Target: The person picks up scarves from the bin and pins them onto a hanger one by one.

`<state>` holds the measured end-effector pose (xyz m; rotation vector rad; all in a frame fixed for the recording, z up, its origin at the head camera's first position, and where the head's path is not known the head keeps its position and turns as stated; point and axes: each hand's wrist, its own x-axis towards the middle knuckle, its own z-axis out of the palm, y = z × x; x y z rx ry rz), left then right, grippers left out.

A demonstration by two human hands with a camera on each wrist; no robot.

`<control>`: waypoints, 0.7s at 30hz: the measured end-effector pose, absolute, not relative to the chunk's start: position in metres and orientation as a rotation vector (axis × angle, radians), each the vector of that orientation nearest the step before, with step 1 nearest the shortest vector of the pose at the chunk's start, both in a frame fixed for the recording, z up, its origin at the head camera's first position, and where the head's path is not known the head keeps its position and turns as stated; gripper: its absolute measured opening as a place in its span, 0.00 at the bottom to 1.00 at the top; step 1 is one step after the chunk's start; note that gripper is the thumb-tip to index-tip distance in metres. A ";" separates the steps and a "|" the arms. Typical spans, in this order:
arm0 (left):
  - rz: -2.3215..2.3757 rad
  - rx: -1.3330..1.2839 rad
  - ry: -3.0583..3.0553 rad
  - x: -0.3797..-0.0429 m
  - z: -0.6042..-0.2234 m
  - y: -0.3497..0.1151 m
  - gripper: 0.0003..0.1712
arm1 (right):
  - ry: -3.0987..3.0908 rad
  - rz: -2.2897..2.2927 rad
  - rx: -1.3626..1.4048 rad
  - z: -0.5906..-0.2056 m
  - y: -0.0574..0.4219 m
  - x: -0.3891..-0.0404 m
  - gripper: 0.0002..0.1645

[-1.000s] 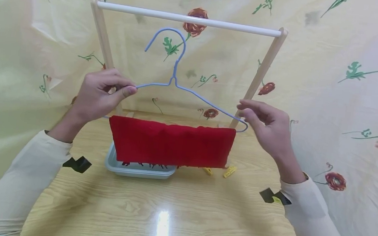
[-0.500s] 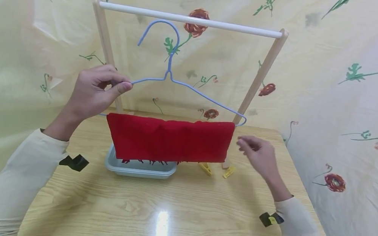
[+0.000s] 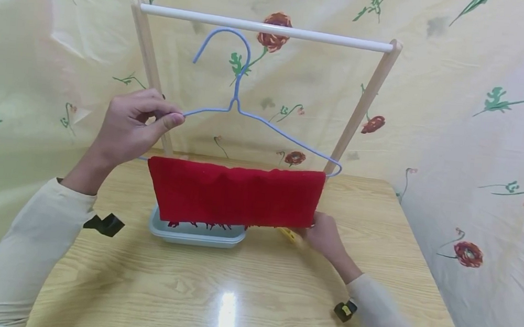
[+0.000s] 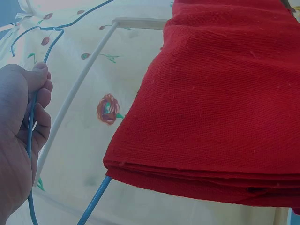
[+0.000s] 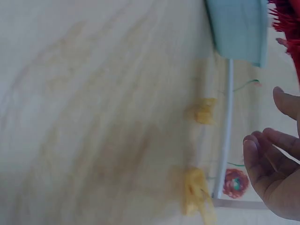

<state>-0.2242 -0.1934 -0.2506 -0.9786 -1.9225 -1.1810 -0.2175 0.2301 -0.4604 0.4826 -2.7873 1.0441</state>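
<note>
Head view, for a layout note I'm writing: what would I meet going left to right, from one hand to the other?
Left hand → pale blue tray → yellow clip → right hand. The red cloth and blue hanger span several of these, so I left them out.

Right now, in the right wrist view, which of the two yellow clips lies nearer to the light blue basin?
The upper clip; the lower clip lies farther from the basin, near the picture's bottom edge.
</note>
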 end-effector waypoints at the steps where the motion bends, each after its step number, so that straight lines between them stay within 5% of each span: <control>1: -1.182 -0.976 -1.921 -0.224 -0.251 -0.193 0.13 | -2.786 1.022 0.499 -0.464 0.228 -0.218 0.15; 21: -1.102 -1.002 -1.934 -0.224 -0.252 -0.197 0.14 | -2.747 1.049 0.547 -0.481 0.206 -0.212 0.29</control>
